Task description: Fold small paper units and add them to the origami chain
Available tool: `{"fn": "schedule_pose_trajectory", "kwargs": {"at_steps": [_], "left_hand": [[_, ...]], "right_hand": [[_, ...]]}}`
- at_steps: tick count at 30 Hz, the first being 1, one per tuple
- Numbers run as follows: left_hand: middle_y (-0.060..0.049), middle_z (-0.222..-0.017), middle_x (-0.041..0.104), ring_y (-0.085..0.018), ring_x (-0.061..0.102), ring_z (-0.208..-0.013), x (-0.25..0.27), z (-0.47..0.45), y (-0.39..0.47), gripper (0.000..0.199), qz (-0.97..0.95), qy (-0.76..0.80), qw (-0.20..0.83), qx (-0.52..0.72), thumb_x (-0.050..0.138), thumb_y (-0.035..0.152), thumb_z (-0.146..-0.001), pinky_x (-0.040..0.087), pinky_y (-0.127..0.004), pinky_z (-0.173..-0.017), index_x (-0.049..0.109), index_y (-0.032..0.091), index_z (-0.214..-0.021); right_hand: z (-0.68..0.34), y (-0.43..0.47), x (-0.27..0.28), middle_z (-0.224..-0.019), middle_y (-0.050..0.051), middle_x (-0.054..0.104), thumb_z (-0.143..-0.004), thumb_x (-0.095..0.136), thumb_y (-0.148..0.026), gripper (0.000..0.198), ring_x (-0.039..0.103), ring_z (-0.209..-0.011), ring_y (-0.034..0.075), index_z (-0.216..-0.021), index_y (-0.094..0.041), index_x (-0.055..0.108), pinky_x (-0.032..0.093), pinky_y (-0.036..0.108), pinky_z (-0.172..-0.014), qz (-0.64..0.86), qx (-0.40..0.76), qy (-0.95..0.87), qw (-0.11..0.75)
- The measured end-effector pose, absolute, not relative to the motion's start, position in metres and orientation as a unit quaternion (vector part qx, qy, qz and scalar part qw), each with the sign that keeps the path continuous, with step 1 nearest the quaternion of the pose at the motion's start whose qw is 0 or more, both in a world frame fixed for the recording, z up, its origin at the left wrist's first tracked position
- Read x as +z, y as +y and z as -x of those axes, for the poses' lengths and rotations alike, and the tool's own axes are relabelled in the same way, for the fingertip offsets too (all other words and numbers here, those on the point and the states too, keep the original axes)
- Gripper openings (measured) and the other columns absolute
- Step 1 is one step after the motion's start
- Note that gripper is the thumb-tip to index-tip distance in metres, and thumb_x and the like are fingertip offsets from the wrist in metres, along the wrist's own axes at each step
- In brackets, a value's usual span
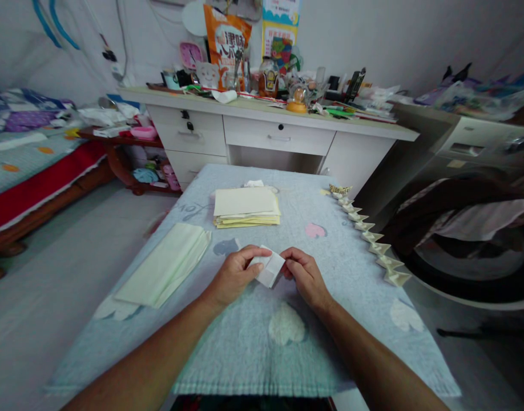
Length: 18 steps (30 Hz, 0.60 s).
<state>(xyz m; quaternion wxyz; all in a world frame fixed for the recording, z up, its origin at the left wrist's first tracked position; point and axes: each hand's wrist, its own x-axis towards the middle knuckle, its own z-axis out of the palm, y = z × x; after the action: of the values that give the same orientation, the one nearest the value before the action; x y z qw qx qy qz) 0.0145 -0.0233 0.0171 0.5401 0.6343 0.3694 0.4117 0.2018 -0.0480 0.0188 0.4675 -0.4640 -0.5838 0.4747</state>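
A small folded piece of white paper [269,272] is held up over the cloth-covered table [330,337]. My left hand [238,273] pinches its left side, thumb and fingers closed on the paper. At its right corner the fingertips of my right hand [303,273] are closed together on the edge. Behind the hands lies a stack of cream and yellow paper sheets [246,204]. To the left is a pile of pale green folded paper [163,265]. Along the right table edge runs a row of folded paper pieces [378,248], pointed in shape.
Beyond the table stands a white desk [279,134] crowded with jars, a clock and an orange bag [228,45]. A front-loading washing machine [467,171] with cloth hanging from its door is at the right. A bed [43,165] is at the left.
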Motion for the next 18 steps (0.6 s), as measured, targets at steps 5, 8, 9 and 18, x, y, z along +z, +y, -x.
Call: {"fn": "schedule_pose_trajectory", "kwargs": {"at_steps": [5,8,9,18], "left_hand": [[-0.005,-0.103,0.061,-0.020,0.058,-0.099,0.020,-0.014,-0.024,0.031,-0.671,0.367,0.513,0.391,0.059,0.017,-0.077,0.042,-0.031,-0.090,0.067,0.019,-0.107],[-0.005,-0.105,0.061,-0.020,0.058,-0.099,0.020,-0.015,-0.025,0.032,-0.677,0.365,0.508,0.387,0.060,0.017,-0.077,0.043,-0.031,-0.089,0.065,0.019,-0.108],[-0.005,-0.106,0.061,-0.020,0.058,-0.100,0.019,-0.015,-0.026,0.033,-0.676,0.366,0.510,0.386,0.060,0.017,-0.076,0.044,-0.031,-0.089,0.064,0.019,-0.109],[-0.004,-0.108,0.063,-0.020,0.059,-0.094,0.019,-0.017,-0.030,0.036,-0.670,0.400,0.505,0.368,0.059,0.014,-0.074,0.046,-0.027,-0.077,0.061,0.021,-0.110]], "right_hand": [[-0.201,-0.044,0.011,-0.057,-0.005,0.045,-0.086,0.053,-0.040,0.025,0.040,-0.053,0.009,-0.075,-0.018,0.054,0.032,0.022,-0.051,0.461,0.510,-0.558,0.464],[-0.200,-0.043,0.008,-0.056,-0.006,0.043,-0.085,0.056,-0.043,0.028,0.037,-0.051,0.009,-0.074,-0.018,0.053,0.029,0.021,-0.049,0.455,0.515,-0.554,0.470],[-0.200,-0.043,0.007,-0.056,-0.006,0.042,-0.085,0.056,-0.044,0.029,0.037,-0.051,0.008,-0.074,-0.018,0.053,0.029,0.021,-0.048,0.454,0.512,-0.555,0.472],[-0.201,-0.043,0.009,-0.057,-0.005,0.043,-0.085,0.056,-0.048,0.031,0.038,-0.051,0.009,-0.074,-0.018,0.053,0.029,0.021,-0.049,0.462,0.504,-0.568,0.458]]}}
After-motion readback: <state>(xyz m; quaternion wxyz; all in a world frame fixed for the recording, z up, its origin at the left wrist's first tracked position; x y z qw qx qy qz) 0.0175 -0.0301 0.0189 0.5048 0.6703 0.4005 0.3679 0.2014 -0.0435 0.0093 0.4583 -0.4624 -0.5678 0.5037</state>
